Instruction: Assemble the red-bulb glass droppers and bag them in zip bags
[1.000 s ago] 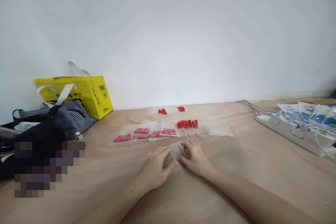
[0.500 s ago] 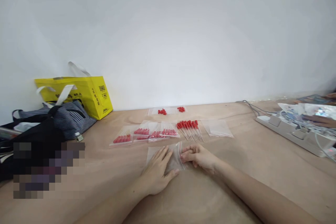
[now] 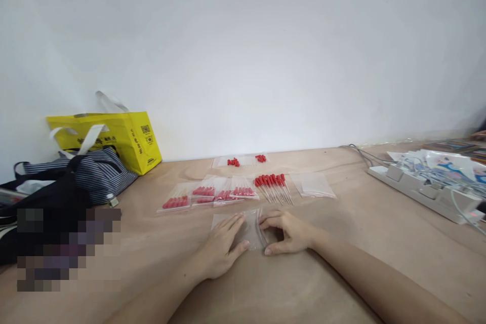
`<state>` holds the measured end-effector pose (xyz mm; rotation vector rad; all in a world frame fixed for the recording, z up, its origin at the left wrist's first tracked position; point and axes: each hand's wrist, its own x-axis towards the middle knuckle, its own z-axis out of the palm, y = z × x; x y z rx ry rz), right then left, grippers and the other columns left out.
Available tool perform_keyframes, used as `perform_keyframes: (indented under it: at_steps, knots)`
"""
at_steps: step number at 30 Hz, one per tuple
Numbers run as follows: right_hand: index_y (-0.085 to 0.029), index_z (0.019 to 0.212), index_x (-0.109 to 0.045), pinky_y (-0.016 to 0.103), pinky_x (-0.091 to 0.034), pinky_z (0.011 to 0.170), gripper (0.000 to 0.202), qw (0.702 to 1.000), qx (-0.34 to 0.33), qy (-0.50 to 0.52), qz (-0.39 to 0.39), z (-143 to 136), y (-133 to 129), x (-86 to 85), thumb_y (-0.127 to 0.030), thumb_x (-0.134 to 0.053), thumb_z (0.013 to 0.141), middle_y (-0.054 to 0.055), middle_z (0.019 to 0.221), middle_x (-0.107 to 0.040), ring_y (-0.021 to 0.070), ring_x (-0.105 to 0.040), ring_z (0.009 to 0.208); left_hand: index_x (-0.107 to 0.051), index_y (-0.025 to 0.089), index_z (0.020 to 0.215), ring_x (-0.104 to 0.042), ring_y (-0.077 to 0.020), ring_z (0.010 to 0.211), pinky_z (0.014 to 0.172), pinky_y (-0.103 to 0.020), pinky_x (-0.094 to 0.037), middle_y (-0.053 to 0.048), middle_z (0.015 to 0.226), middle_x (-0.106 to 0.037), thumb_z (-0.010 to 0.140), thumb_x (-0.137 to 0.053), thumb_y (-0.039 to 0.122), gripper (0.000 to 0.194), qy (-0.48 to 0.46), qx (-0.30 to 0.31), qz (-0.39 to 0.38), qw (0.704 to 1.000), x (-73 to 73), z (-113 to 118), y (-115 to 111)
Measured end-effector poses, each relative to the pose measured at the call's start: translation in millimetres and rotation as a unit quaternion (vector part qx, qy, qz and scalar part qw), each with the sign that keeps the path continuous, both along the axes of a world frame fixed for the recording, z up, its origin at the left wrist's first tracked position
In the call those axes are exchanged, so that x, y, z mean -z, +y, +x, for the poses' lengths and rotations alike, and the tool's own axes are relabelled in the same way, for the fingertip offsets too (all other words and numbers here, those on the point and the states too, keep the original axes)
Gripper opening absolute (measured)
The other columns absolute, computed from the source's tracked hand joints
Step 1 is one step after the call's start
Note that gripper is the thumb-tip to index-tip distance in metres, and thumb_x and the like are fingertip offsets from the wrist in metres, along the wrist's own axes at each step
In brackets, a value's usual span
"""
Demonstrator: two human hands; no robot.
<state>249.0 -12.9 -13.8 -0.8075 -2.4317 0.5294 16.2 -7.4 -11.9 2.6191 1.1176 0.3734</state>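
A clear zip bag (image 3: 252, 230) lies flat on the table in front of me, its red-lined zip edge facing right. My left hand (image 3: 224, 245) rests on the bag's left part, fingers stretched out and thumb apart. At the zip edge is my right hand (image 3: 288, 233), fingers curved onto the bag's mouth and thumb spread away below, with a gap between them. Just beyond lie several loose droppers (image 3: 273, 187) with red rubber bulbs and thin pale stems. To their left are several zip bags (image 3: 205, 191) with red-bulbed droppers inside.
Flat zip bags (image 3: 314, 185) lie right of the droppers. Near the wall are red bulbs (image 3: 233, 162) on clear plastic. A white power strip (image 3: 421, 192) with cables and printed packets (image 3: 448, 164) stand right; a yellow bag (image 3: 142, 142) and a striped bag (image 3: 102, 172) left.
My right hand's thumb has moved away from its fingers, from a pinch at the zip edge to a spread hand. My left hand has shifted slightly left on the bag.
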Motion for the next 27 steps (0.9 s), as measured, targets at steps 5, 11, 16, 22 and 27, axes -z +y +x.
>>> perform_keyframes:
  at_steps: [5,11,16,22,27]
  knots:
    - [-0.026,0.12,-0.047,0.039,-0.027,0.095,0.058,0.995,-0.031,-0.081,0.049,2,-6,-4.9,-0.043,-0.064,0.067,0.009,0.126,-0.044,0.0229,-0.04,0.115,-0.03,0.019,0.131,-0.034,-0.0238,0.122,0.099,-0.042,-0.031,-0.009,0.134,-0.036,0.084,-0.037,0.043,0.052,0.003,-0.011,-0.011,1.0,-2.6,-3,-1]
    - [-0.033,0.12,-0.045,0.04,-0.026,0.096,0.062,0.995,-0.027,-0.077,0.053,2,-6,-8.1,-0.046,-0.066,0.063,0.006,0.137,-0.029,0.0242,-0.031,0.122,-0.023,0.025,0.133,-0.034,-0.024,0.121,0.098,-0.043,-0.032,-0.007,0.135,-0.035,0.084,-0.038,0.041,0.054,-0.034,0.001,-0.001,0.999,-2.9,-12,3]
    - [-0.033,0.105,-0.059,0.038,-0.026,0.097,0.046,0.997,-0.052,-0.054,0.023,3,-8,-12.4,-0.047,-0.066,0.062,0.003,0.133,-0.035,0.022,-0.038,0.117,-0.021,0.025,0.134,-0.025,-0.0259,0.126,0.101,-0.045,-0.026,-0.006,0.139,-0.027,0.078,-0.048,0.046,0.065,-0.021,0.044,-0.005,0.999,-9.1,-14,8]
    - [-0.022,0.09,-0.067,0.027,-0.043,0.078,0.027,0.994,0.021,0.052,-0.093,10,0,-13.2,-0.039,-0.059,0.071,0.004,0.096,-0.063,0.0163,-0.058,0.088,-0.026,0.023,0.132,-0.029,-0.0261,0.124,0.1,-0.045,-0.028,-0.008,0.137,-0.03,0.077,-0.048,0.047,0.064,0.001,0.031,-0.051,0.998,-10.6,-12,8]
    - [-0.015,0.075,-0.066,0.024,-0.044,0.062,0.02,0.906,0.404,0.109,-0.061,32,53,-1.0,-0.027,-0.05,0.073,0.004,0.072,-0.065,0.015,-0.059,0.065,-0.028,0.024,0.131,-0.03,-0.0258,0.124,0.1,-0.045,-0.028,-0.007,0.137,-0.032,0.078,-0.047,0.047,0.061,-0.015,0.027,-0.038,0.999,-8.0,-11,7]
